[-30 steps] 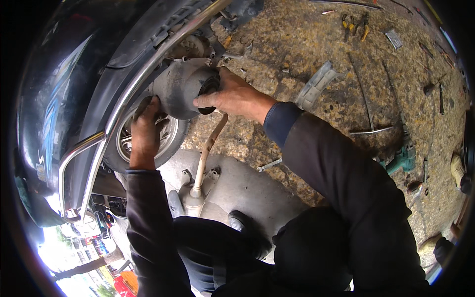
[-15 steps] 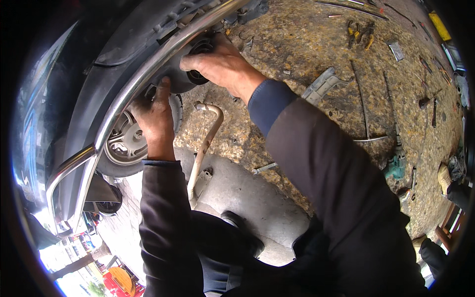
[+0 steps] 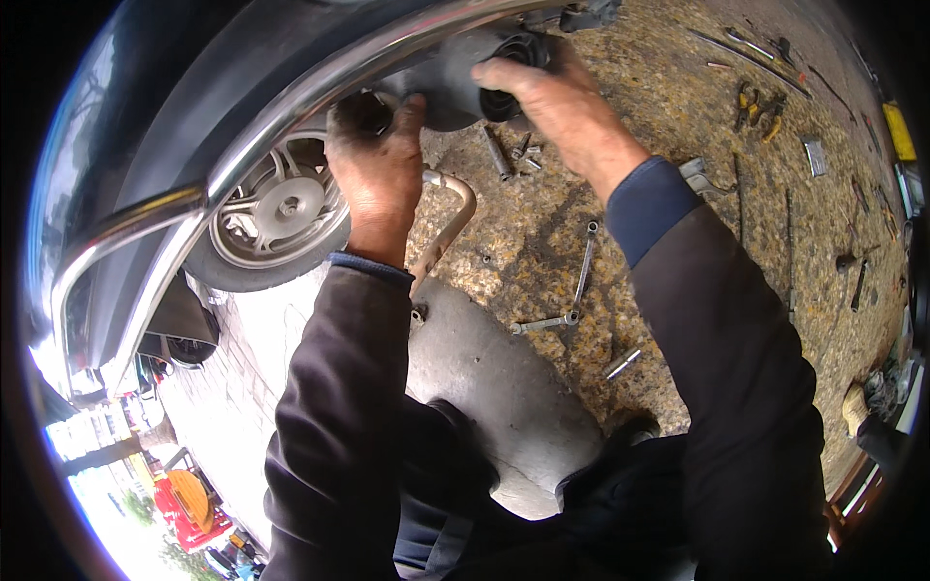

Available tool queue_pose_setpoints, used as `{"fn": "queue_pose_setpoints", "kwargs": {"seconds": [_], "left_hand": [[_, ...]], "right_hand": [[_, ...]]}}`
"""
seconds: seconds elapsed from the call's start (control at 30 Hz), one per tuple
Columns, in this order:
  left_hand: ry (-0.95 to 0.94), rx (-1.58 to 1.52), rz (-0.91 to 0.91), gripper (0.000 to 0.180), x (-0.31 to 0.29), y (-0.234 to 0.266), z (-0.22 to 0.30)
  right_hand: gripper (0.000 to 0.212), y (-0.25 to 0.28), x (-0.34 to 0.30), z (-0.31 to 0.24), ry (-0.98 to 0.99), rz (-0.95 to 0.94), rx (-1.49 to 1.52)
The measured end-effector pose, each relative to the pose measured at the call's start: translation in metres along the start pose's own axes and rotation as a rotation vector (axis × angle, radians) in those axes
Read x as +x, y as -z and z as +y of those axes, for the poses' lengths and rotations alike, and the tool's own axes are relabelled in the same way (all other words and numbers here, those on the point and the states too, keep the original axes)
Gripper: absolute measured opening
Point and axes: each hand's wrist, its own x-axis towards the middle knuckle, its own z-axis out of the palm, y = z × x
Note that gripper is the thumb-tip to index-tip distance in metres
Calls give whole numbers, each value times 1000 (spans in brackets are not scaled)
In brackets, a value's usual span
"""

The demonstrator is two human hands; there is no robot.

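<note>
From my far-off seat, I see the dark gray part (image 3: 450, 82) up at 12 o'clock. Half a second ago it was nearer 11 o'clock in my view. Both hands have shifted along with it, and my view has moved too. The right hand (image 3: 572, 111), at 1 o'clock, grips the part, with its thumb hooked on the round black opening (image 3: 513, 50). The left hand (image 3: 376, 155), at 11 o'clock, has its thumb against the part's near side. Something black shows between thumb and fingers, and I can't tell if those fingers close on the part.

More of the wheel (image 3: 281, 203) shows now at 10 o'clock. Two wrenches (image 3: 584, 266) now show at 3 o'clock, where before I saw just one wrench end by the sleeve. A short silver tube (image 3: 623, 364) shows at 4 o'clock. The pale bracket (image 3: 699, 176) is now mostly hidden by the right sleeve (image 3: 727, 320).

The shiny rail (image 3: 281, 118) runs from 9 to 12 o'clock and blocks the part's top edge. The bent pipe (image 3: 455, 228) stands below the left hand, its low end behind the left sleeve (image 3: 339, 378). A big gray metal piece (image 3: 494, 363) lies toward 6 o'clock. Pliers (image 3: 746, 105) lie at 2 o'clock.
</note>
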Motion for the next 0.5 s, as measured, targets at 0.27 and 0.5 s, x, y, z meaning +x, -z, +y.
{"fn": "queue_pose_setpoints", "kwargs": {"seconds": [0.27, 0.5], "left_hand": [[-27, 171, 34, 45, 2, 9, -17], [-13, 101, -24, 46, 9, 10, -19]], "right_hand": [[50, -19, 4, 17, 41, 146, 35], [51, -20, -4, 12, 13, 66, 113]]}}
